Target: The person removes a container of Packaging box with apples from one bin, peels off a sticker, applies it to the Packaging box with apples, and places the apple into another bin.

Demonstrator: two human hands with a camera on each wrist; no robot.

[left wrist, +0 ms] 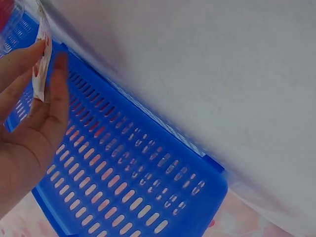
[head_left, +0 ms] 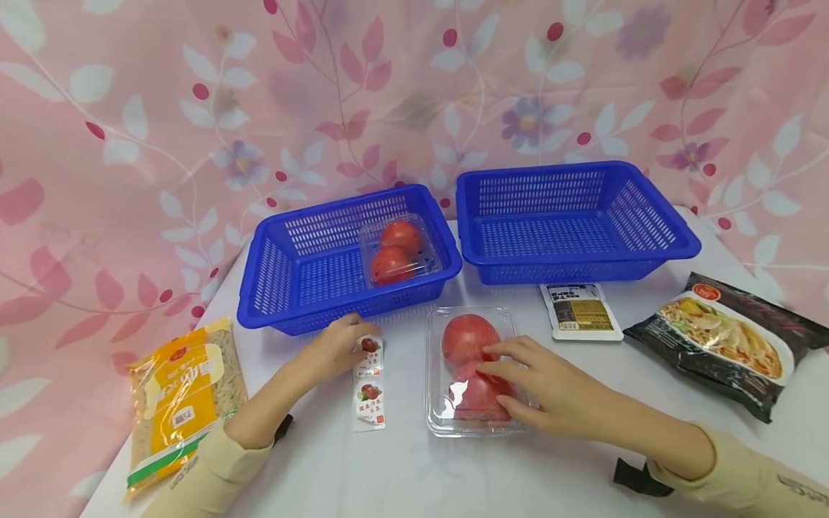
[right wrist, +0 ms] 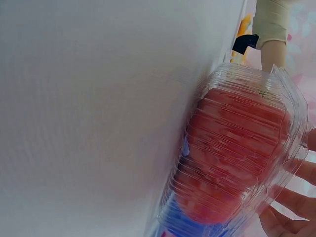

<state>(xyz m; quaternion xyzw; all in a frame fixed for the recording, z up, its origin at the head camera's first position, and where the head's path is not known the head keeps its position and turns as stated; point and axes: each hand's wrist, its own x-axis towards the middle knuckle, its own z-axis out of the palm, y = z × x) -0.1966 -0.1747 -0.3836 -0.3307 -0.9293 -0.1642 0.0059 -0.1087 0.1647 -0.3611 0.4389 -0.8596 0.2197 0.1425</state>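
Note:
My left hand [head_left: 333, 351] pinches the top end of a strip of white stickers [head_left: 370, 404] printed with red fruit. In the left wrist view the strip [left wrist: 42, 66] appears edge-on between thumb and fingers. Just right of it, a clear plastic box [head_left: 435, 414] with its lid down contains two tomatoes [head_left: 468, 337], one behind the other. Fingers spread, my right hand [head_left: 560, 392] rests on the right side of that lid. The right wrist view catches the box [right wrist: 237, 74] from the side, fingertips along its upper edge.
Behind stand two blue baskets; the left basket [head_left: 272, 288] contains another box of tomatoes [head_left: 391, 265], while the right basket [head_left: 544, 234] shows its bare floor. A yellow bag [head_left: 184, 403] lies at left. At right lie a small white-and-brown packet [head_left: 581, 313] and a black noodle bag [head_left: 732, 338].

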